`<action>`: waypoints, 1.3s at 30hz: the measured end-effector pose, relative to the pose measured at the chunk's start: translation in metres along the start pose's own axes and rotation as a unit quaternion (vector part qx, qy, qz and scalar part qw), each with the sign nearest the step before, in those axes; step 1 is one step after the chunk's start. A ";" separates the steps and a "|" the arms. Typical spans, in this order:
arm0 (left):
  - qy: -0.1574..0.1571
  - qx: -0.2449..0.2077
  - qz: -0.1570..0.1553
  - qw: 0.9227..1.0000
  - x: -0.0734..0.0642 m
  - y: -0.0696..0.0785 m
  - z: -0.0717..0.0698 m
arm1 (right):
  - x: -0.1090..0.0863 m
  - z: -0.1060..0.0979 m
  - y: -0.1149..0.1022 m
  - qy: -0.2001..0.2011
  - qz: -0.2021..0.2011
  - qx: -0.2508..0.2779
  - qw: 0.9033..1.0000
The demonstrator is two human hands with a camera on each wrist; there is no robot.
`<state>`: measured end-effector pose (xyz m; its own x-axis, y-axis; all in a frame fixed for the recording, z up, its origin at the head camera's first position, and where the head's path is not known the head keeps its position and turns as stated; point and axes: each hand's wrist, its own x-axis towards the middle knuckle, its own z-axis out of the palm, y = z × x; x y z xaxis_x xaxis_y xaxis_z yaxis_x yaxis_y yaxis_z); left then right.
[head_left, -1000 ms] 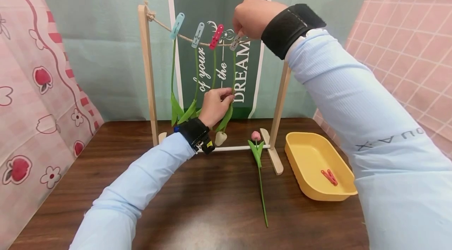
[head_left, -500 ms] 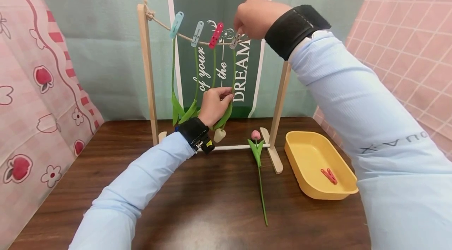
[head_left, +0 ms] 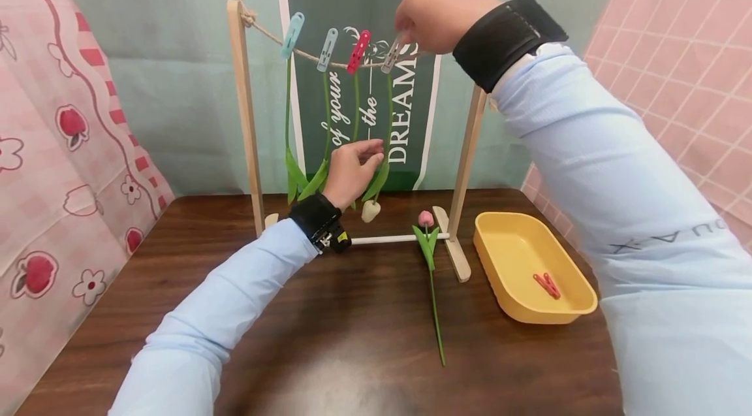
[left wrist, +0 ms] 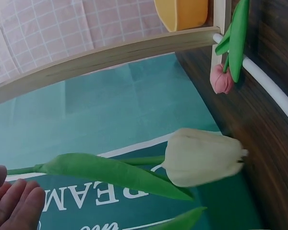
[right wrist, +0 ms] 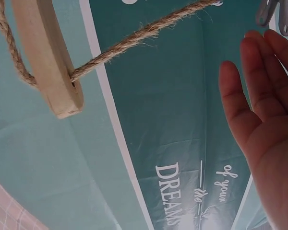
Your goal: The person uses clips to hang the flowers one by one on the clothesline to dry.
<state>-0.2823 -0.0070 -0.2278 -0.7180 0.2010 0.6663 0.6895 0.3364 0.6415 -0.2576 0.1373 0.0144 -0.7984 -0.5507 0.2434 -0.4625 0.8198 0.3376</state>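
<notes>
At the rope (head_left: 267, 35), my right hand (head_left: 443, 14) is beside the top of a grey clothespin (head_left: 391, 57). In the right wrist view its fingers (right wrist: 259, 76) extend below the ends of the clothespin (right wrist: 278, 14), which stand apart and unpinched. The clothespin hangs a white tulip (head_left: 371, 210) head down by its stem. My left hand (head_left: 352, 171) is close beside that stem, thumb and fingers parted; whether they touch it I cannot tell. Left along the rope, pink (head_left: 358, 52), pale blue (head_left: 327, 50) and turquoise (head_left: 292, 35) clothespins hold more stems.
A wooden stand (head_left: 243, 109) carries the rope, with a white bar (head_left: 382, 240) low across it. One pink tulip (head_left: 425, 219) lies on the dark table (head_left: 282, 351) at the right foot. The yellow basin (head_left: 490, 272) at right holds red clothespins (head_left: 548, 285).
My right hand has moved slightly up and right off the grey clothespin, showing more of it. My left thumb and fingers have parted and drawn left from the stem. The white tulip hangs by itself.
</notes>
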 end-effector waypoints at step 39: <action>-0.014 0.006 0.001 1.000 -0.019 -0.005 -0.021 | -0.084 0.045 0.011 0.086 -0.039 0.098 0.991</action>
<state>-0.2702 -0.0319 -0.2364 -0.7192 0.2268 0.6568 0.6897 0.3474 0.6353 -0.2129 0.1993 -0.0433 -0.6875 -0.6183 0.3809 -0.5998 0.7792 0.1821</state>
